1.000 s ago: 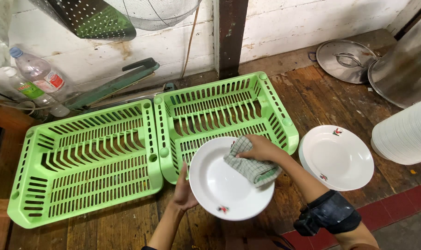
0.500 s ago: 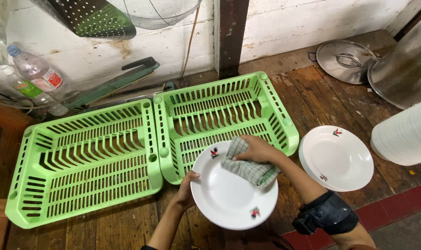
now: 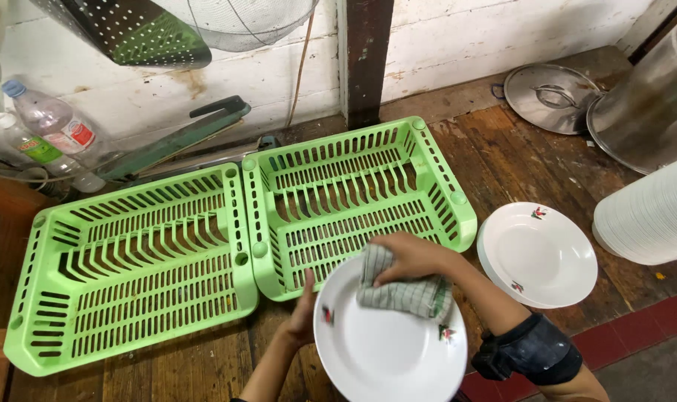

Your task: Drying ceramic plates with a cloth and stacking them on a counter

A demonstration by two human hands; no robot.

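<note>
Plate [image 3: 387, 353] lies nearest, low in the view, its left rim gripped by the left hand [image 3: 302, 316] (fingers curled). Right hand [image 3: 413, 257] presses a checked cloth [image 3: 405, 292] flat on its upper rim; green racks [image 3: 353, 197] lie beyond.

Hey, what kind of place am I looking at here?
Probably a dishwashing spot in a simple kitchen or eatery. The right hand rubs a cloth on a white plate held by the left hand, beside two green racks, a tall plate stack and a big metal pot.
</note>
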